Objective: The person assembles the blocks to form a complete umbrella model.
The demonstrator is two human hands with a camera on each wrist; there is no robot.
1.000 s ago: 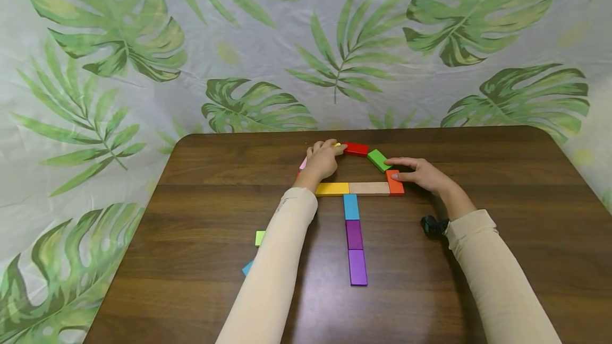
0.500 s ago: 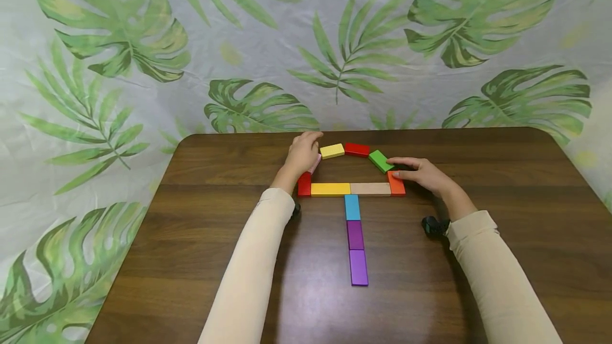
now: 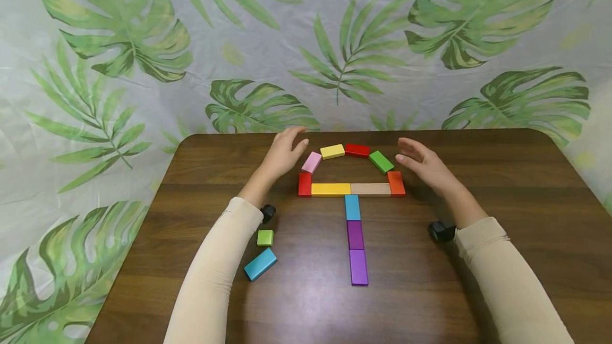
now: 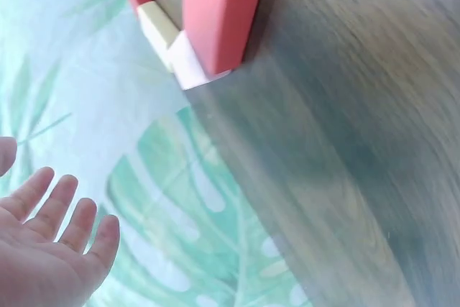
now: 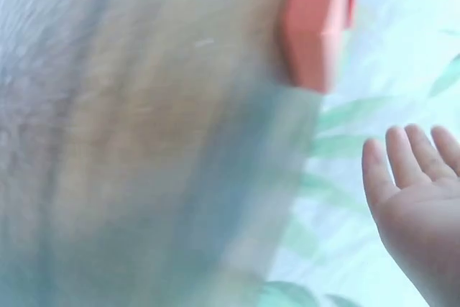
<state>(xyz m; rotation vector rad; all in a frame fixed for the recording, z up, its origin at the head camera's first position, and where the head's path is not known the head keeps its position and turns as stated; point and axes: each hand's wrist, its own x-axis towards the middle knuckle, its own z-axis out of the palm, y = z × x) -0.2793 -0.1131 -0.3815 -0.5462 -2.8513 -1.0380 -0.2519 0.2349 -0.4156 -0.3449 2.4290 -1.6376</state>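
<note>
Coloured blocks lie flat on the table as an arch over a straight bar, with a stem below. The arch runs through a pink block (image 3: 312, 163), a pale yellow block (image 3: 332, 152), a red block (image 3: 357, 150) and a green block (image 3: 381, 162). A second red block (image 3: 304, 185) and an orange block (image 3: 396, 183) end the bar of yellow block (image 3: 331, 189) and bare wood block (image 3: 370, 189). Left of the pink block, my left hand (image 3: 281, 154) hovers with loose fingers, holding nothing. My right hand (image 3: 423, 163), likewise holding nothing, is right of the green block.
The stem has a blue block (image 3: 351, 207), a dark purple block (image 3: 355, 235) and a lighter purple block (image 3: 358, 267). Near my left forearm lie a small lime block (image 3: 265, 238) and another blue block (image 3: 260, 264). A leaf-patterned cloth (image 3: 258, 102) hangs behind the table (image 3: 191, 174).
My left hand has moved left from the pale yellow block, past the pink one. My right hand has come off the green and orange blocks, drawing slightly right. The blocks look unmoved.
</note>
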